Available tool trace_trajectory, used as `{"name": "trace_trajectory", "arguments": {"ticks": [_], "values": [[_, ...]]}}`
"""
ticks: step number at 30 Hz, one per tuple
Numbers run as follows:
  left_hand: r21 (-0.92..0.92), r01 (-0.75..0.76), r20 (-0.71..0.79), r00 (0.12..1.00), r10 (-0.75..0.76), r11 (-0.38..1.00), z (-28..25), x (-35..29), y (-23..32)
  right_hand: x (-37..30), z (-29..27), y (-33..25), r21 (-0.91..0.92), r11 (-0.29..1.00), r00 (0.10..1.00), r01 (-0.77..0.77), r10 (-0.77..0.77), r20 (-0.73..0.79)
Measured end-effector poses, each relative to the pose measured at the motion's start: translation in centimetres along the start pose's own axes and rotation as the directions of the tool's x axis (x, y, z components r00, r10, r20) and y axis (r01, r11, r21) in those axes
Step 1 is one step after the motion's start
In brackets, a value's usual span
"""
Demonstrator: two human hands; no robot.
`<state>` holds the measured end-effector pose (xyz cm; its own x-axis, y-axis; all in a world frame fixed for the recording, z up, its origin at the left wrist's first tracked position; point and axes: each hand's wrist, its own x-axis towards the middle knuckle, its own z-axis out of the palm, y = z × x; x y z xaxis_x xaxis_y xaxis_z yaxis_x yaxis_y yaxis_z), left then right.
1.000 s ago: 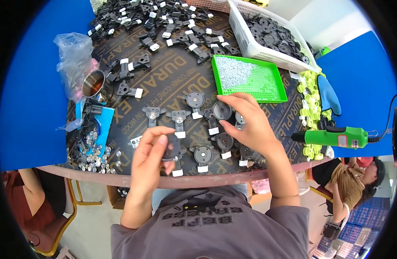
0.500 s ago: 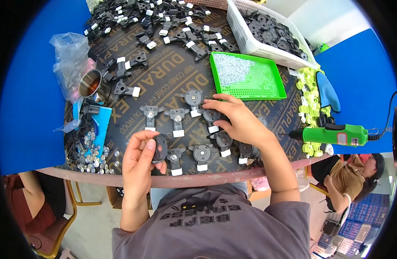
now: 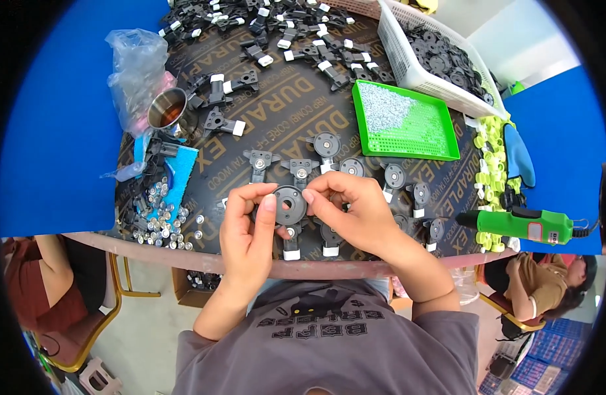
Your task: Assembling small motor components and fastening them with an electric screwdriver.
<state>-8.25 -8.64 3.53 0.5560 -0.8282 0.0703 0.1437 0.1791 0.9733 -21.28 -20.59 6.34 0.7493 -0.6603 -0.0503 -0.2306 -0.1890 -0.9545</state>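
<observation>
Between my two hands is a round black plastic disc (image 3: 296, 209) with a hole at its centre, held up over the near part of the table. My left hand (image 3: 249, 227) pinches its left side between thumb and fingers. At its right edge, the thumb and index finger of my right hand (image 3: 356, 212) are closed on the rim. Around and partly behind my hands lie several black brackets with white ends, such as one bracket (image 3: 260, 162) without a disc. Others carry a disc, like the disc-topped bracket (image 3: 327, 146); some are partly covered by my fingers.
A green tray (image 3: 415, 153) of small pale pieces and a white basket (image 3: 408, 62) of black discs stand far right. A green electric screwdriver (image 3: 533, 225) lies right, beside yellow parts (image 3: 489, 174). Left are a metal cup (image 3: 168, 110) and small metal pieces (image 3: 161, 230).
My right hand has left the bracket it was touching and moved left to the disc in my left hand. The disc now faces up, gripped from both sides. The view has shifted slightly.
</observation>
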Motion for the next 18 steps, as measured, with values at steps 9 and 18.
{"name": "trace_trajectory", "arguments": {"ticks": [9, 18], "values": [[-0.163, 0.087, 0.098, 0.993, -0.071, 0.983, -1.4, -0.2, -0.2, -0.8, 0.8, -0.1, -0.039, 0.999, 1.000, 0.010, -0.011, -0.024], [0.562, -0.386, 0.135, 0.916, 0.379, 0.732, -0.3, -1.5, -0.4, -3.3, 1.9, -0.2, -0.628, 0.645, 0.852, 0.434, -0.520, 0.055]]}}
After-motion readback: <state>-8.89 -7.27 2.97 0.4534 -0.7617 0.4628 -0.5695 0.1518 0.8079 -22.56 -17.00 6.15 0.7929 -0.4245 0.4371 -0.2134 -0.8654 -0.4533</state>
